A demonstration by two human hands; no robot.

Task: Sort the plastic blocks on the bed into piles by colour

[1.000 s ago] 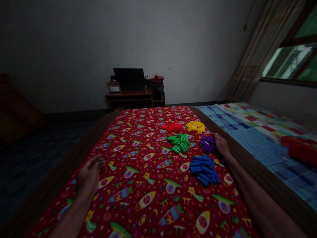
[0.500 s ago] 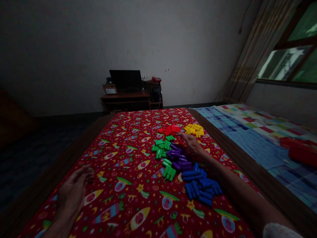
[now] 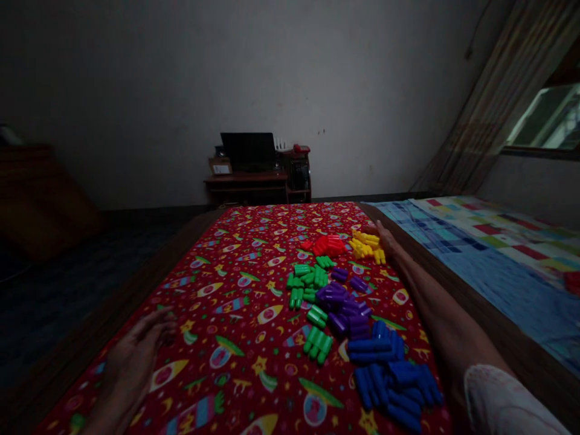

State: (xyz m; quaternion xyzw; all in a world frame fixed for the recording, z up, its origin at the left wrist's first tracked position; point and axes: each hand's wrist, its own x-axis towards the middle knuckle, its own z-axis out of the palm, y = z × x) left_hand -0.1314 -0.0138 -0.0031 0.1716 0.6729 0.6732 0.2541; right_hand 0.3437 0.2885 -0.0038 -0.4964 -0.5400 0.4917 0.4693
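Observation:
Piles of small plastic pegs lie on a red rocket-print sheet (image 3: 254, 338): red pegs (image 3: 327, 244), yellow pegs (image 3: 366, 246), green pegs (image 3: 308, 284), purple pegs (image 3: 343, 302) and blue pegs (image 3: 389, 377). My right hand (image 3: 386, 240) reaches far forward and rests against the right side of the yellow pile, fingers stretched out. My left hand (image 3: 136, 350) lies flat on the sheet near the left edge, fingers spread, holding nothing.
A second mattress with a checked blue and multicolour sheet (image 3: 489, 254) lies to the right, across a wooden edge (image 3: 512, 350). A low desk with a dark screen (image 3: 254, 163) stands against the far wall. Curtain and window are at the right.
My right hand swept left through the purple and green pegs, scattering them together, then moved out to the yellow pile. The view shifted; my left hand stayed flat.

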